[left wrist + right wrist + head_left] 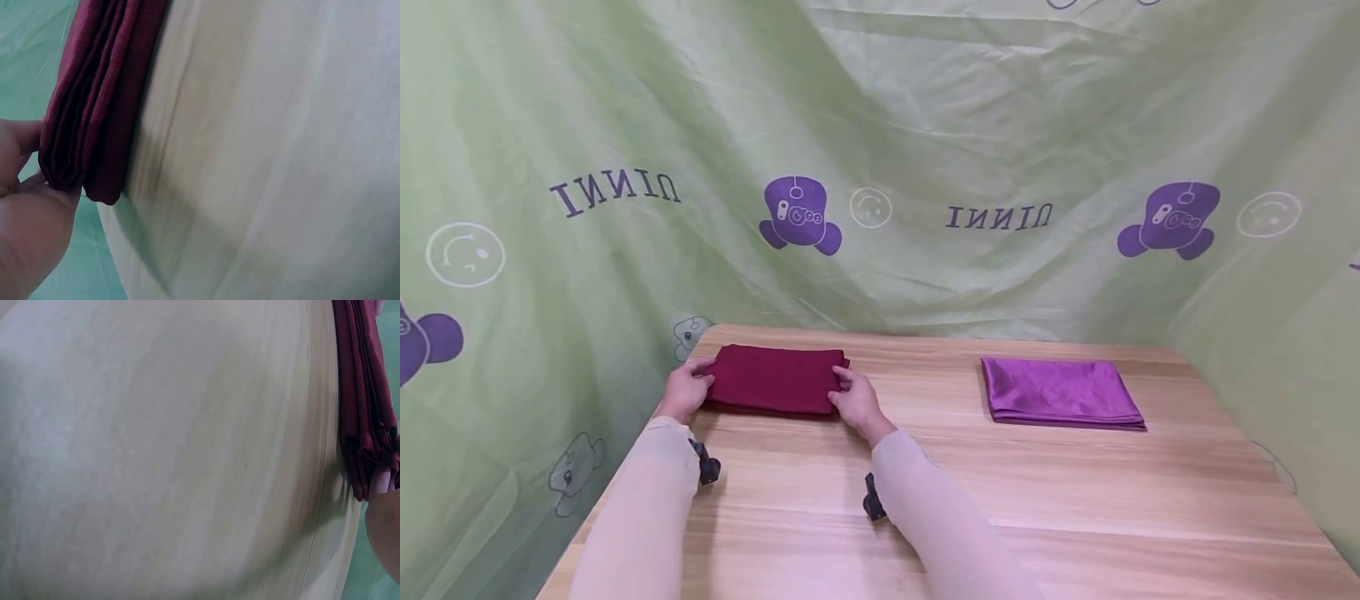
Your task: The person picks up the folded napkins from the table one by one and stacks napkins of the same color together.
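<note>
A dark red cloth (778,379), folded into a thick rectangle, lies at the far left of the table. My left hand (687,390) pinches its left end; in the left wrist view the thumb (59,197) sits under the upper layers, with a finger on the top side. At the right end, my right hand (856,402) grips the cloth between thumb and fingers. Its thumb goes in among the folds in the right wrist view, where most of that hand is out of frame. Several stacked layers of the cloth (103,112) show along the near edge.
A shiny purple cloth (1060,392), folded flat, lies on the right side of the wooden table (820,500). Green printed fabric (910,125) hangs behind the table and along both sides. Each wrist bears a small black camera mount (874,498).
</note>
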{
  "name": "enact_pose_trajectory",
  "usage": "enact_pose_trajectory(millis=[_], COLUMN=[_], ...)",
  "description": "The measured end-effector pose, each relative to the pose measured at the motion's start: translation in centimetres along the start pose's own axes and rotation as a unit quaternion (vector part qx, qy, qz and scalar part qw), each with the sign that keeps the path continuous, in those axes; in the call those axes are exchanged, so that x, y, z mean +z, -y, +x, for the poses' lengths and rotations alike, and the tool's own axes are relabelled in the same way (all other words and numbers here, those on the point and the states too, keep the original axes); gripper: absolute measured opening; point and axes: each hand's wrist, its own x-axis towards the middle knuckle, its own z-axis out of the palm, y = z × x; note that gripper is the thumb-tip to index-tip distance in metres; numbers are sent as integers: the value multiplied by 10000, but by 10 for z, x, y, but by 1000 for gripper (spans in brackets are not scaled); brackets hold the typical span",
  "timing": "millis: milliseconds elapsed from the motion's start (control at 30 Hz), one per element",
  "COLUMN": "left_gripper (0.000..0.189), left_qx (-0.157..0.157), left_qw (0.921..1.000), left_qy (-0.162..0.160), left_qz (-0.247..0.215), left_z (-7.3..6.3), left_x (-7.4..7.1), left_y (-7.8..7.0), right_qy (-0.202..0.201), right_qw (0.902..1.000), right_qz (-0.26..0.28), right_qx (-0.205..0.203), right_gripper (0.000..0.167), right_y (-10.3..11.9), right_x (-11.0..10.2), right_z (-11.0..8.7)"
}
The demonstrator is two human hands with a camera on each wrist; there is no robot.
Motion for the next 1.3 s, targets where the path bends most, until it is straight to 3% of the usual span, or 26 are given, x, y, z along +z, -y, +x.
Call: enact_pose_trajectory(millis=[167, 467, 633, 767, 867, 967, 1100, 1167, 1300], left_gripper=[40, 41, 42, 43, 43, 41, 38, 38, 38], left_qx=[17, -189, -148, -287, -354, -198, 173, 360, 632], left_qw=[9984, 9998, 9998, 9981, 9980, 9995, 9950, 9920, 9889], left_qy=[-155, -35, -18, -21, -50, -233, -773, -951, -1001], left_qz=[543, 62, -155, -553, -523, 1, 603, 754, 901], left_z=[-4, -10, -7, -4, -4, -4, -5, -7, -12], left_x=[4, 11, 12, 12, 12, 12, 13, 16, 32], left_y=[1, 6, 12, 14, 13, 7, -8, -17, -34], right_qy=[58, 43, 5, -11, 28, 64, 36, 37, 111], right_qw=[10000, 9984, 9973, 9965, 9956, 9957, 9974, 9985, 9994], right_qz=[74, 478, 606, 708, 825, 868, 720, 529, -78], right_qx=[-21, 307, 425, 446, 435, 325, 36, -102, -306], right_gripper=[50, 49, 48, 48, 49, 48, 44, 42, 39], right_y=[1, -9, -10, -8, -6, -4, 3, 8, 18], right_x=[1, -3, -4, -6, -10, -15, -24, -31, -48], right_z=[-2, -7, -8, -9, -12, -14, -13, -13, -16])
